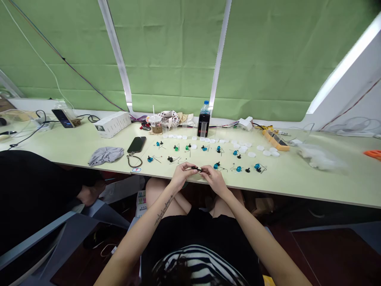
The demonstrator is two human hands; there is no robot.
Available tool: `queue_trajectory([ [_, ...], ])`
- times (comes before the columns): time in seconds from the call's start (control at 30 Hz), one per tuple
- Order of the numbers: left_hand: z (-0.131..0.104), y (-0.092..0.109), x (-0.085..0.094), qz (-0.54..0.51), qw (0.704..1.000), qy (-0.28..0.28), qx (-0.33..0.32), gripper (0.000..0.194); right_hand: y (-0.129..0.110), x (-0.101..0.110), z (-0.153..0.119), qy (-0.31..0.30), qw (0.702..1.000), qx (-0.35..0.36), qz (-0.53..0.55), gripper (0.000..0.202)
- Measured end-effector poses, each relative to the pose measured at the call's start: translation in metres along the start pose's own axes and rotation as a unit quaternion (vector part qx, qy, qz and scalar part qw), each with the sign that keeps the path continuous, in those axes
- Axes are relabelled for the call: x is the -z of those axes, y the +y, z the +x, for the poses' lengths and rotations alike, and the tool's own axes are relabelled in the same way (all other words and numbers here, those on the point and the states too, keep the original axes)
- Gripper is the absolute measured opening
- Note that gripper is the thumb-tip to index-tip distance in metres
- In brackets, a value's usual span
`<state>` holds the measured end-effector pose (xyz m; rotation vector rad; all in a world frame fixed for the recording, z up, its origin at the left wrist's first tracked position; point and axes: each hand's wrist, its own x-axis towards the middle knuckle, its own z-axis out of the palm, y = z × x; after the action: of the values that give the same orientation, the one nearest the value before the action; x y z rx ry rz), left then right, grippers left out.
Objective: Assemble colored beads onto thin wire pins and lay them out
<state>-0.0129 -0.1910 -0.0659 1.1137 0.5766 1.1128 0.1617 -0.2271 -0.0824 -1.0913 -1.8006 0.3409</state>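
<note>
small black part sat pinched between left hand and right hand, fingertips nearly meeting, its long axis seemingly running sideways between them, at the near edge of the surface.

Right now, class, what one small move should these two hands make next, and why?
Probably shift the small black item slightly forward, farther over the table. The left hand and right hand both pinch it by the fingertips, close to the near edge, so a slip might send it off the table.
</note>
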Motion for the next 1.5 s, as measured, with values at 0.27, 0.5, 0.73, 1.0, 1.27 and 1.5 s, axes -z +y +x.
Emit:
queue_trajectory([
  [0.27,0.0007,-0.0011,0.0014,0.010,1.000,-0.001,-0.007,0.030,-0.0035,0.0010,0.0002,-0.007,1.000,-0.003,-0.003,0.018],
  [0.5,-0.0006,0.0012,0.0001,0.008,1.000,0.002,-0.003,0.030,-0.0030,0.0009,0.0003,-0.013,1.000,-0.008,-0.008,0.018],
  [0.73,0.0000,0.0015,0.0009,-0.008,1.000,0.008,0.010,0.032,-0.0088,0.0029,0.0006,-0.014,1.000,-0.014,0.006,0.027],
  [1.0,-0.0008,0.0012,0.0007,-0.005,1.000,0.002,0.000,0.030,-0.0064,0.0015,0.0001,-0.007,1.000,-0.012,-0.003,0.022],
  [1.27,0.0004,-0.0009,0.0024,0.011,1.000,-0.002,0.001,0.029,-0.0047,0.0024,-0.0002,-0.008,1.000,-0.006,-0.014,0.021],
  [1.5,0.0000,-0.0007,0.0012,0.011,1.000,0.005,-0.003,0.031,-0.0059,0.0017,-0.0001,-0.011,1.000,-0.009,-0.013,0.021],
])
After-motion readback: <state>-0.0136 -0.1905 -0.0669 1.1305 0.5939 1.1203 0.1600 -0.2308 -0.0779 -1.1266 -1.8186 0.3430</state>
